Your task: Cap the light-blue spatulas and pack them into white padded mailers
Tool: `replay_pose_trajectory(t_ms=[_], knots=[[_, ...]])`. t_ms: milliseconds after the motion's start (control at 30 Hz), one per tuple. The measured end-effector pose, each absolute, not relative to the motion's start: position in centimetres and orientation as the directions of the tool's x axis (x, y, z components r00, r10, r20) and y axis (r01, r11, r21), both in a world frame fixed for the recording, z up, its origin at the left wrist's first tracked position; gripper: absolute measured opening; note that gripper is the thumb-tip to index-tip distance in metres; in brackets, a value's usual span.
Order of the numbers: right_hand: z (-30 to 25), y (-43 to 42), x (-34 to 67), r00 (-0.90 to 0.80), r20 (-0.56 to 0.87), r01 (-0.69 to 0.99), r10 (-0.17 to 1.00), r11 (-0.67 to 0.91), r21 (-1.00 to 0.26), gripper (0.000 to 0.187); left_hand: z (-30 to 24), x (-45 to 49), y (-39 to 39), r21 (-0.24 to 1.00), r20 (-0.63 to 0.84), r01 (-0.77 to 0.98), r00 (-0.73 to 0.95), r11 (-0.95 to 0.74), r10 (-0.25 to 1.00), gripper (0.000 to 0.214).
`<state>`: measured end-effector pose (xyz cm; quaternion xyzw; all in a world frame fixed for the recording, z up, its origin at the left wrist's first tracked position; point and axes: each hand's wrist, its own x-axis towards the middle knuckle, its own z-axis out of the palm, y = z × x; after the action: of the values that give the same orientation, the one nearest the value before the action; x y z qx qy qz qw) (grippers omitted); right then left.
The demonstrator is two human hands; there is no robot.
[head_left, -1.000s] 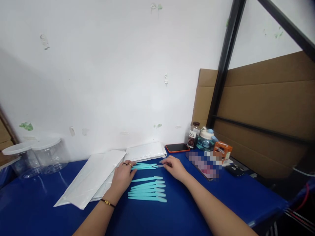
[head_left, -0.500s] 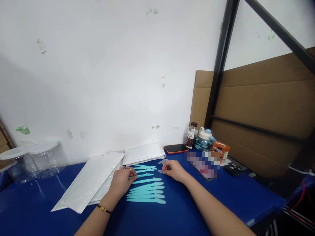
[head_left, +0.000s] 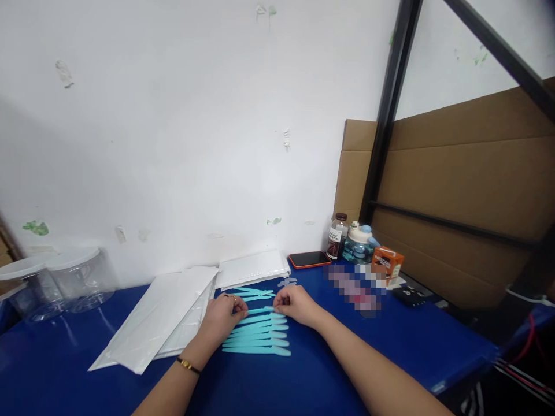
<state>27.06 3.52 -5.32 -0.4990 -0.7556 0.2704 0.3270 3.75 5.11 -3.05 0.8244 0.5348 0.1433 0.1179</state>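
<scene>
My left hand (head_left: 225,315) pinches the handle of a turquoise eyebrow razor (head_left: 259,310), held nearly level above the table. At its head end my right hand (head_left: 297,303) is closed, fingertips pinching a small clear blade cap mostly hidden by the fingers. Below lies a row of several turquoise razors (head_left: 255,342), side by side with clear caps (head_left: 281,351) on their heads, pointing right. Behind my hands, a few more razors (head_left: 255,292) lie crossed, their heads looking bare. Several loose clear caps (head_left: 287,282) rest just beyond my right hand.
White plastic mailers (head_left: 160,318) lie left, with another white stack (head_left: 254,268) by the wall. Right of it are an orange-cased phone (head_left: 310,260), a brown-capped bottle (head_left: 336,238), a blue water jug (head_left: 359,245) and an orange box (head_left: 387,264). Clear lidded tubs (head_left: 80,283) stand far left.
My right hand has moved left from near the loose caps to the razor's head, bringing a clear cap. My left hand has shifted slightly right with the razor.
</scene>
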Motion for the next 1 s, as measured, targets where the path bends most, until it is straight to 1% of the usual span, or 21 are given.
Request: replay_pose_trajectory(t_ms=[67, 133, 200, 233, 267, 333, 400, 500, 600, 700, 833, 900, 1000], knots=[[-5.2, 3.6, 27.4, -0.314, 0.226, 0.582, 0.922, 0.375, -0.721, 0.007, -3.1, 4.0, 4.9, 0.343, 0.105, 0.839, 0.413, -0.423, 0.905, 0.012], [-4.9, 3.9, 28.6, -0.273, 0.265, 0.605, 0.925, 0.379, -0.700, 0.010, -3.1, 4.0, 4.9, 0.322, 0.134, 0.839, 0.418, -0.439, 0.898, 0.016], [-4.8, 4.5, 30.4, -0.121, 0.340, 0.662, 0.933, 0.331, -0.673, 0.014, -3.2, 3.6, 5.2, 0.284, 0.189, 0.856, 0.390, -0.431, 0.901, 0.021], [-4.8, 4.8, 31.4, -0.008, 0.370, 0.699, 0.929, 0.270, -0.662, 0.016, -3.3, 3.3, 5.4, 0.262, 0.214, 0.870, 0.371, -0.419, 0.904, 0.023], [-4.8, 5.1, 32.3, 0.056, 0.383, 0.732, 0.922, 0.223, -0.644, 0.018, -3.3, 3.0, 5.5, 0.241, 0.227, 0.883, 0.353, -0.404, 0.908, 0.024], [-5.0, 5.6, 33.4, 0.089, 0.385, 0.775, 0.919, 0.178, -0.606, 0.018, -3.5, 2.6, 5.8, 0.208, 0.227, 0.900, 0.336, -0.382, 0.914, 0.025], [-5.4, 5.7, 33.5, 0.023, 0.374, 0.796, 0.927, 0.209, -0.569, 0.018, -3.5, 2.6, 5.9, 0.199, 0.224, 0.902, 0.338, -0.383, 0.914, 0.023], [-5.8, 5.7, 32.4, -0.100, 0.368, 0.801, 0.924, 0.294, -0.521, 0.018, -3.3, 2.9, 5.6, 0.220, 0.213, 0.898, 0.336, -0.380, 0.918, 0.017], [-6.0, 5.6, 31.4, -0.117, 0.354, 0.800, 0.928, 0.299, -0.520, 0.012, -3.0, 3.1, 5.4, 0.260, 0.170, 0.896, 0.324, -0.360, 0.931, 0.012], [-6.0, 5.5, 31.2, -0.110, 0.291, 0.760, 0.950, 0.269, -0.592, 0.006, -3.0, 3.0, 5.6, 0.290, 0.142, 0.892, 0.318, -0.346, 0.938, 0.010], [-6.1, 5.3, 30.9, -0.139, 0.202, 0.627, 0.970, 0.244, -0.740, 0.015, -3.3, 2.7, 5.8, 0.311, 0.138, 0.880, 0.332, -0.359, 0.933, 0.009], [-6.0, 5.1, 30.6, -0.168, 0.194, 0.574, 0.966, 0.256, -0.778, 0.014, -3.5, 2.7, 5.9, 0.327, 0.141, 0.871, 0.340, -0.368, 0.930, 0.010], [-5.8, 4.7, 29.9, -0.216, 0.204, 0.533, 0.955, 0.290, -0.795, 0.011, -3.7, 2.7, 5.9, 0.344, 0.134, 0.863, 0.343, -0.369, 0.930, 0.012]])
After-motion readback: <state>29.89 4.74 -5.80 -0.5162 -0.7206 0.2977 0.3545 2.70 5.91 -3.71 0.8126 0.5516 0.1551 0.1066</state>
